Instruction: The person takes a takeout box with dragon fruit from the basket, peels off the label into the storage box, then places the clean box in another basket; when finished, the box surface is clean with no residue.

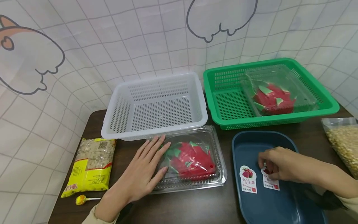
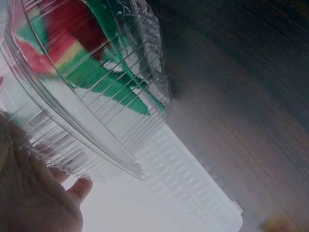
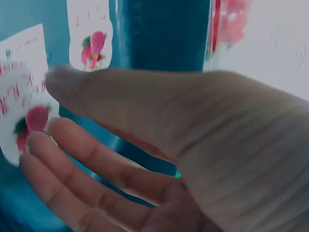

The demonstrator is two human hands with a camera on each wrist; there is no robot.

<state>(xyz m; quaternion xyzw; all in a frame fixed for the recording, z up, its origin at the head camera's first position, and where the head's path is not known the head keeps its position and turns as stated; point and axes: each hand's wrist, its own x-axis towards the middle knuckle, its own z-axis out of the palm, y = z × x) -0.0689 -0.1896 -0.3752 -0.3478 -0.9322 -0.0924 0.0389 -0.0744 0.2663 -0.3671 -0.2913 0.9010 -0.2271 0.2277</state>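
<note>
My left hand (image 1: pixel 148 165) rests, fingers spread, on the left part of a clear plastic clamshell box (image 1: pixel 221 168). Through its lid show red and green dragon fruit (image 1: pixel 193 158). The left wrist view shows the box's ribbed side (image 2: pixel 111 111) close by the palm. Over a dark blue tray (image 1: pixel 251 205), my right hand (image 1: pixel 282 163) reaches down to a white dragon fruit label (image 1: pixel 271 184), covering its upper part. In the right wrist view, thumb and fingertips lie at that label (image 3: pixel 24 92), with a gap between them. A second label (image 1: pixel 248 179) lies just left of it.
A white basket (image 1: pixel 162 113) stands behind the box. The green basket (image 1: pixel 229 102) at back right contains another clear box (image 1: pixel 275 93) with dragon fruit. At left are a yellow snack bag (image 1: pixel 92 168) and a lollipop (image 1: pixel 81 199). A bag of yellow kernels (image 1: pixel 344 140) lies far right.
</note>
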